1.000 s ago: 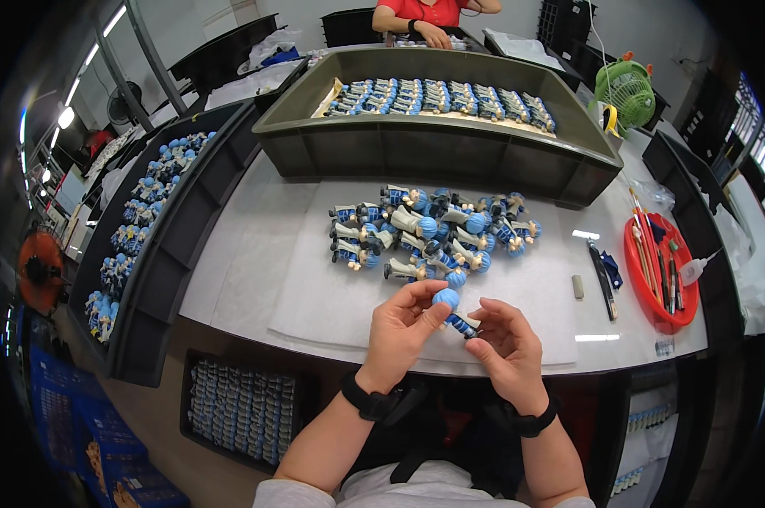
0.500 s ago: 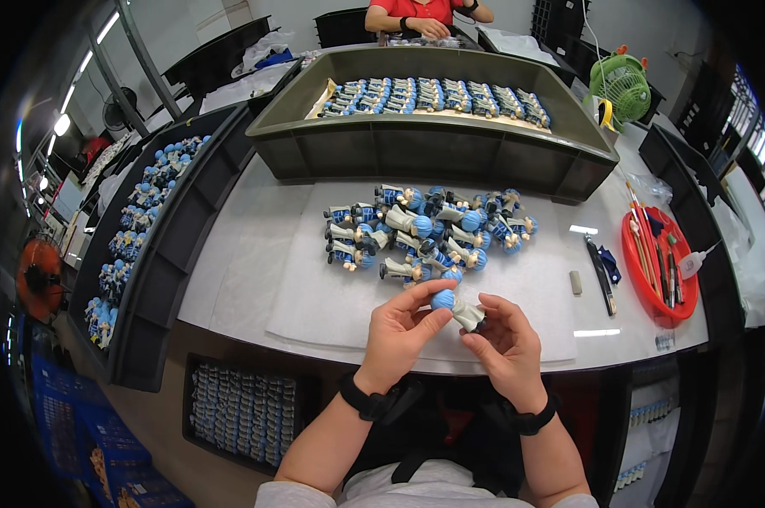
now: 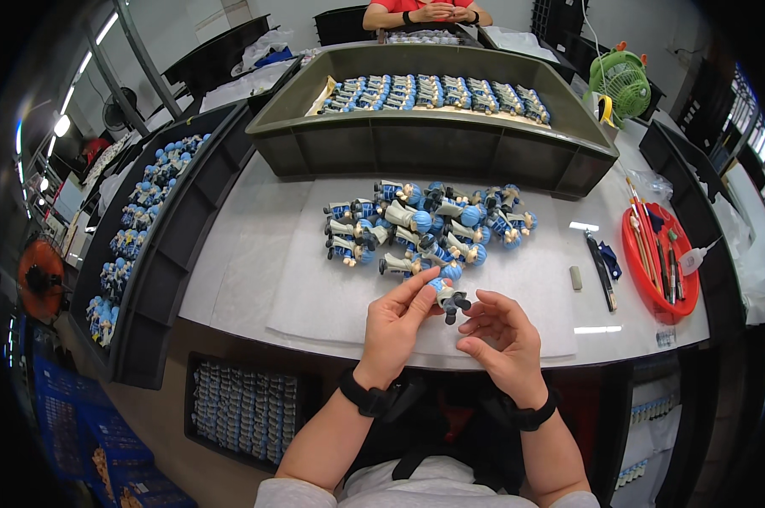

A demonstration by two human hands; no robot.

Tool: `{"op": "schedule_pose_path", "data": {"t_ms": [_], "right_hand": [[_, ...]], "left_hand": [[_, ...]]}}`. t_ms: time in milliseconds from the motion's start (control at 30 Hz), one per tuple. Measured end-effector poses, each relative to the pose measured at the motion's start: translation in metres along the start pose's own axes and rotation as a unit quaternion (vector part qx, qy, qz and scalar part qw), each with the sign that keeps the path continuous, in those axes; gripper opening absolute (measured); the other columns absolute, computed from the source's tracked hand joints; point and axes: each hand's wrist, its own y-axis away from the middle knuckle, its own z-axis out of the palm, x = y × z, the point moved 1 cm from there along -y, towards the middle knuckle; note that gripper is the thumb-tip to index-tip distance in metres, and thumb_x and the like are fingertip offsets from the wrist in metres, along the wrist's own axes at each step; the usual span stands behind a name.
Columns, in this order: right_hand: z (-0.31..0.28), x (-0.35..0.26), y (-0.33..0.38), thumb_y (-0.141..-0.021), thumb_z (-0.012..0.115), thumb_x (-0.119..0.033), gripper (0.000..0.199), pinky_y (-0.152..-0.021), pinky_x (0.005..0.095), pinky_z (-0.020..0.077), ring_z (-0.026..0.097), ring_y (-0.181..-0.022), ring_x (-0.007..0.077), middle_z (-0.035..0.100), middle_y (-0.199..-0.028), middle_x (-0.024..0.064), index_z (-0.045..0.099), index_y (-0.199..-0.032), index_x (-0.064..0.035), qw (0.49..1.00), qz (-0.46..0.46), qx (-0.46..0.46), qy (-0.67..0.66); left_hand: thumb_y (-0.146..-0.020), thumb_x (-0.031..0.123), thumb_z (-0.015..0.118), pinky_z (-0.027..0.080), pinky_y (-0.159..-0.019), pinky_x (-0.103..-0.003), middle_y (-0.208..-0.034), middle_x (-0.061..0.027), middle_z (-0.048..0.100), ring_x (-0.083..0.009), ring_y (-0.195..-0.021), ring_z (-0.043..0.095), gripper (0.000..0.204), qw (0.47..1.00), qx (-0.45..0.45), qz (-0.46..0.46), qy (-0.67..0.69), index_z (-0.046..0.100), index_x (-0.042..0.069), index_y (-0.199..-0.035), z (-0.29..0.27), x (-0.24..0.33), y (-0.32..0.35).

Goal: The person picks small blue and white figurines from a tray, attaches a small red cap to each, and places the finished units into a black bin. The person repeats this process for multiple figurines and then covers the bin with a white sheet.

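Observation:
My left hand (image 3: 399, 315) pinches a small toy figurine (image 3: 450, 299) with light blue hair, a pale coat and dark feet. The feet point toward me and to the right. My right hand (image 3: 502, 337) is just right of the figurine, fingers spread and curved, apart from it. Beyond both hands lies a loose pile of similar figurines (image 3: 433, 224) in blue and white on a white sheet (image 3: 314, 296) spread over the table.
A large grey-green bin (image 3: 433, 144) with rows of figurines stands behind the pile. More figurines fill a black tray (image 3: 175, 245) at left and a crate (image 3: 243, 411) below. At right are a red basket (image 3: 674, 311) of brushes, a cutter (image 3: 602, 275) and a green fan (image 3: 621, 85). A co-worker (image 3: 429, 13) sits opposite.
The figurine has turned in my left hand so its feet face me. My right hand has let go of it. The co-worker's hands have come together.

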Motion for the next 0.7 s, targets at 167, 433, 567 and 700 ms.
{"op": "schedule_pose_path", "data": {"t_ms": [167, 433, 567, 700], "right_hand": [[0.000, 0.001, 0.001, -0.070, 0.076, -0.001, 0.060, -0.076, 0.0256, 0.0517, 0.060, -0.088, 0.0149, 0.058, -0.103, 0.0109, 0.047, -0.123, 0.0017, 1.000, -0.004, -0.004, 0.003], [0.008, -0.001, -0.001, -0.076, 0.074, -0.009, 0.050, -0.071, 0.0243, 0.0499, 0.059, -0.080, 0.0134, 0.060, -0.097, 0.0084, 0.051, -0.118, 0.0038, 1.000, -0.009, 0.007, 0.010], [0.002, 0.002, -0.001, -0.081, 0.068, -0.010, 0.034, -0.065, 0.0234, 0.0485, 0.059, -0.075, 0.0121, 0.062, -0.088, 0.0091, 0.056, -0.110, 0.0033, 0.995, -0.031, 0.041, 0.090], [-0.009, -0.013, 0.000, -0.085, 0.060, -0.006, 0.027, -0.072, 0.0244, 0.0481, 0.058, -0.082, 0.0110, 0.062, -0.093, 0.0088, 0.056, -0.111, 0.0031, 0.997, 0.014, 0.021, 0.069]], "left_hand": [[-0.091, 0.010, 0.055, 0.050, -0.077, -0.023, -0.106, -0.0069, 0.063, -0.0094, -0.089, 0.059, 0.030, 1.000, -0.004, 0.002, 0.008, 0.056, 0.000, -0.120, -0.001, -0.003, 0.001], [-0.084, -0.003, 0.060, 0.046, -0.086, -0.024, -0.116, -0.0087, 0.059, -0.0119, -0.101, 0.056, 0.038, 0.996, -0.054, 0.069, 0.011, 0.053, -0.001, -0.122, -0.007, 0.001, 0.002], [-0.080, -0.009, 0.060, 0.045, -0.087, -0.025, -0.115, -0.0079, 0.059, -0.0123, -0.100, 0.056, 0.039, 0.996, -0.077, 0.044, -0.007, 0.056, -0.002, -0.118, -0.001, 0.002, -0.001], [-0.084, -0.005, 0.054, 0.042, -0.094, -0.030, -0.120, -0.0141, 0.056, -0.0188, -0.108, 0.055, 0.037, 0.994, -0.077, 0.074, -0.010, 0.051, -0.006, -0.121, 0.003, 0.000, 0.000]]}}
